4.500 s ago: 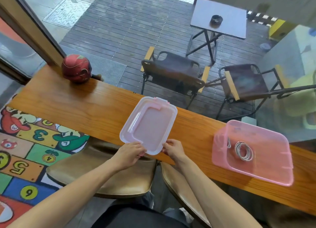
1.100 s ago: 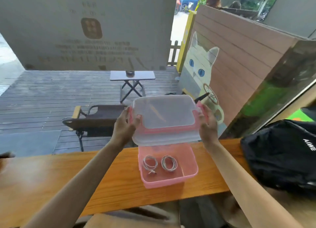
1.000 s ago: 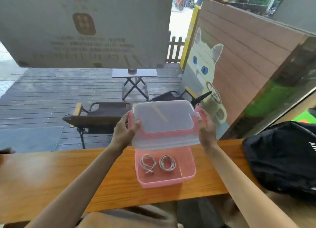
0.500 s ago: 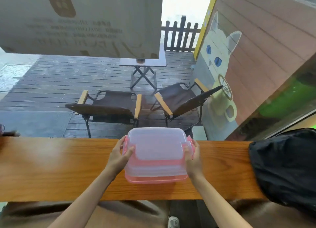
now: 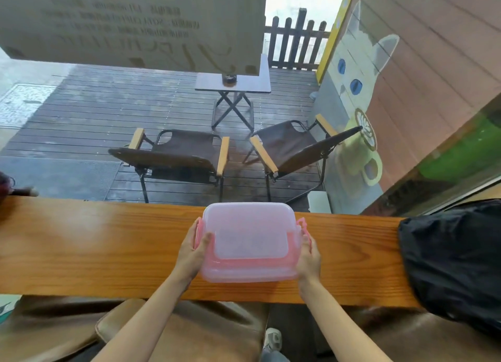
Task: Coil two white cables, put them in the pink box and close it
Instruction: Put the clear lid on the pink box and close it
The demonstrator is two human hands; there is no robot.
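Nearest, at 6 o'clock, brown leather seat cushions (image 5: 168, 332) and a shoe (image 5: 272, 339) on the floor, both partly cut by the bottom edge. Two bare forearms rise from there to the pink box (image 5: 250, 265), which sits on the wooden counter (image 5: 89, 249) near its front edge, just right of frame centre. Box long axis runs left-right, parallel to the counter; the translucent lid (image 5: 248, 230) lies on top, looks seated but can't confirm latches are snapped. Left hand (image 5: 191, 252) cups the left short end, thumb on the lid by the pink side latch (image 5: 198, 233), fingers hidden under the box edge. Right hand (image 5: 307, 257) cups the right short end just below the other latch (image 5: 301, 224), fingers wrapped around the side, tips not visible. Both hands curled onto the box ends, pressing inward. Cables inside not discernible through the frosted lid, only a pale blur. At 3 o'clock a black bag (image 5: 455, 261) rests on the counter, cut off by the right edge. At 9 o'clock a dark object at the frame edge, mostly cropped, unidentifiable. Beyond the counter at 12 o'clock, two brown folding chairs (image 5: 187, 155) on dark decking, then a small folding table (image 5: 233, 86), its top partly blocked by a hanging sign (image 5: 135, 22) with mirrored, unreadable lettering. At 2 o'clock a painted cat mural (image 5: 357, 90).
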